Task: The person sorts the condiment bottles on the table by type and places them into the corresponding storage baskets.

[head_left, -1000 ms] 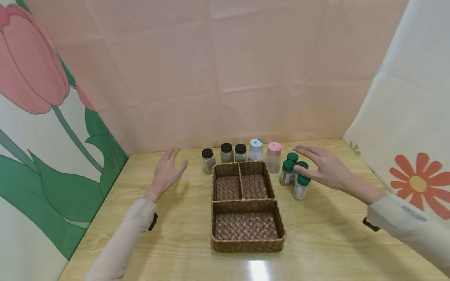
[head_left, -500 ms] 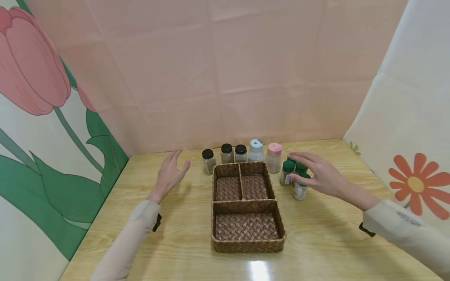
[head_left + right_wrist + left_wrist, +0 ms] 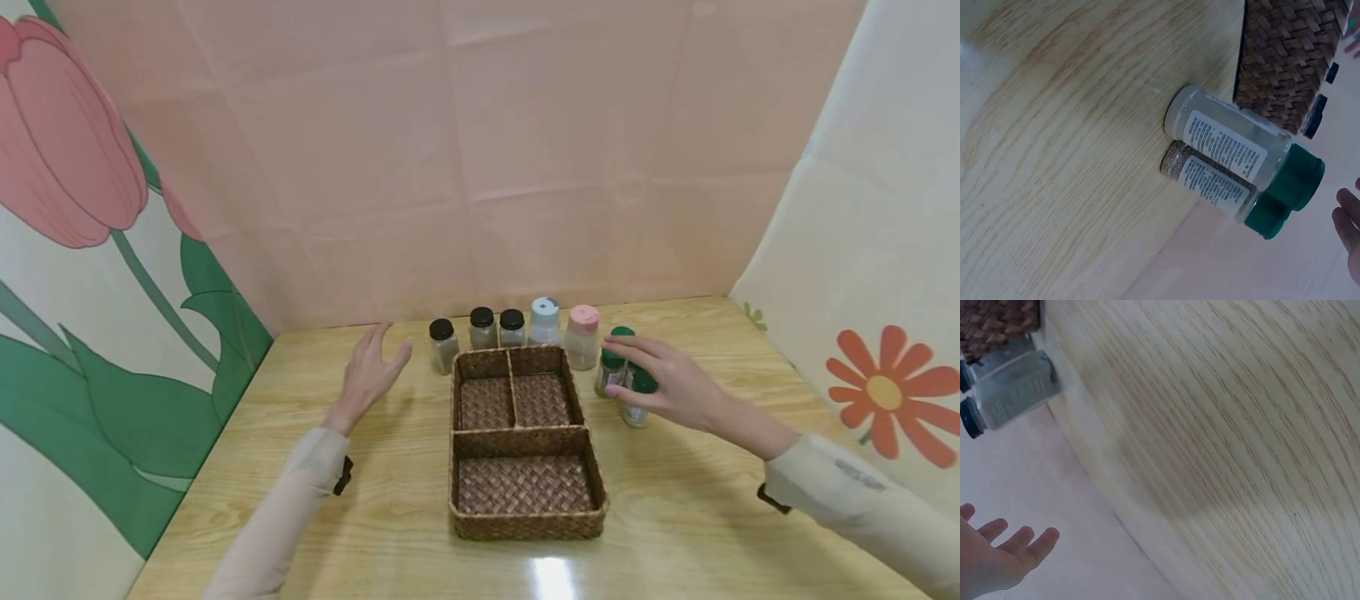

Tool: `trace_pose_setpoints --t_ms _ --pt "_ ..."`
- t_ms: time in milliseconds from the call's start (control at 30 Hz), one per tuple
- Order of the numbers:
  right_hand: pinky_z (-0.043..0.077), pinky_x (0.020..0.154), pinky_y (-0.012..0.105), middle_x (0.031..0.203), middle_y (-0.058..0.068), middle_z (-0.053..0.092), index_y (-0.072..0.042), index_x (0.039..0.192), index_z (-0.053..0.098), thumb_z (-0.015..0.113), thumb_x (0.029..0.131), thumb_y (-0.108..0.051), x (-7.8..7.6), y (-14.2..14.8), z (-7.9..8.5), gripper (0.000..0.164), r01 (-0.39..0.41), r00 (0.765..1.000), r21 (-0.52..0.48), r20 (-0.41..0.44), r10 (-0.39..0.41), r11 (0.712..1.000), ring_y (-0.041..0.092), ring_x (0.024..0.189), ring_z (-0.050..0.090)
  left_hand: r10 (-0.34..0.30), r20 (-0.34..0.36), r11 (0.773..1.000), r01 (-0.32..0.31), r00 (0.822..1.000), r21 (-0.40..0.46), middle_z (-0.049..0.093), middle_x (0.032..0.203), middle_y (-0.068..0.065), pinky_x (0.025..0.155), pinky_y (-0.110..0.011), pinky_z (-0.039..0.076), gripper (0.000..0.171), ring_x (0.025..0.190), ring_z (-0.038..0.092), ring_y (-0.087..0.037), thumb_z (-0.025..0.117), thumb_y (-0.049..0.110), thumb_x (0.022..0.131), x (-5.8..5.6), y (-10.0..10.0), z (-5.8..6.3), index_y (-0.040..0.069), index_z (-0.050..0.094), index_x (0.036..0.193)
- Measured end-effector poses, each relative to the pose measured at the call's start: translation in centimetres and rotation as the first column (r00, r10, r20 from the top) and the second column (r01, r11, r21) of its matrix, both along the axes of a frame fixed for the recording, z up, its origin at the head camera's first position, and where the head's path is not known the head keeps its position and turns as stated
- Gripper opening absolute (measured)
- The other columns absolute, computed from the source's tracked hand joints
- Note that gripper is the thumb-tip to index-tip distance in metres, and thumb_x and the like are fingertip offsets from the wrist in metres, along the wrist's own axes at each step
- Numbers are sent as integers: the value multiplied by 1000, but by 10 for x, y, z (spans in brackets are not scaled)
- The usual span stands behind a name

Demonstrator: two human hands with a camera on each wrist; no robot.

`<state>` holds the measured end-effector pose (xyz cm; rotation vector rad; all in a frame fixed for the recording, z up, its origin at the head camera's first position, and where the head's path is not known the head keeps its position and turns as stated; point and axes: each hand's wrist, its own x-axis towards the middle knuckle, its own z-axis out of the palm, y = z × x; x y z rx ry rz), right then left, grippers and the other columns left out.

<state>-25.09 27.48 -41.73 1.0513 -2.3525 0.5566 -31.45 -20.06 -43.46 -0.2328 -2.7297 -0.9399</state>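
Note:
Several small spice jars with green caps (image 3: 611, 381) stand clustered right of the woven basket. My right hand (image 3: 677, 388) hovers over them, its fingers reaching left and covering part of the group in the head view. In the right wrist view, its fingertips appear at the right edge, apart from the caps of two labelled spice jars (image 3: 1225, 147); one holds brown grains. My left hand (image 3: 366, 377) holds nothing, its thumb spread from the fingers, left of three black-capped jars (image 3: 443, 352). The left wrist view shows spread left fingers (image 3: 1040, 545) beyond a black-capped jar (image 3: 1016, 394).
The brown woven basket (image 3: 529, 525) with three compartments sits mid-table. Behind it stand a blue-capped bottle (image 3: 545, 321) and a pink-capped bottle (image 3: 582, 342). A pink cloth (image 3: 375, 167) hangs at the table's back edge, with patterned cloths on both sides.
My right hand has moved left and lower over the green-capped jars. My left hand has shifted slightly right. The jars and basket stay in place.

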Motion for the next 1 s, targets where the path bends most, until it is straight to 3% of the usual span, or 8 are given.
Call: trace_pose_setpoints --t_ms 367,633,767,833,867,1000 --pt "50 91 51 140 11 54 -11 143 54 84 80 -27 4 -12 -7 72 -40 999 -9 17 40 999 32 122 56 -12 -3 999 12 1000 39 33 157 -12 105 -64 32 69 140 33 -39 53 52 98 -2 8 -3 17 34 154" --pt "54 80 41 142 14 52 -8 144 52 83 80 -27 8 -22 -18 73 -68 996 -14 65 69 998 25 114 59 -46 6 998 45 999 43 33 157 -14 108 -61 31 75 139 34 -39 50 60 96 -4 16 -5 15 34 154" --pt "52 71 35 145 15 50 -10 146 49 80 83 -29 12 -27 -26 73 -53 991 -3 122 53 999 12 91 62 -60 12 997 59 998 56 33 156 -14 109 -60 30 75 140 33 -38 52 57 97 -7 22 -7 13 33 154" --pt "52 72 35 146 15 48 -10 148 48 79 85 -31 15 -30 -30 73 -39 987 4 157 38 999 11 90 63 -65 9 995 65 998 75 34 156 -14 110 -59 29 74 140 34 -37 54 54 97 -10 25 -8 11 34 154" --pt "52 70 35 147 14 47 -11 148 47 78 86 -32 17 -31 -31 73 -33 983 4 181 32 999 10 82 63 -65 7 994 64 998 86 35 155 -15 110 -58 29 74 139 34 -37 56 52 97 -11 27 -9 10 34 154" --pt "55 80 44 150 14 43 -6 148 46 76 87 -34 23 -35 -36 74 -8 971 17 241 3 1000 23 103 66 -70 -12 986 71 997 151 39 152 -15 108 -56 34 71 135 40 -36 60 48 96 -16 35 -13 10 37 152"
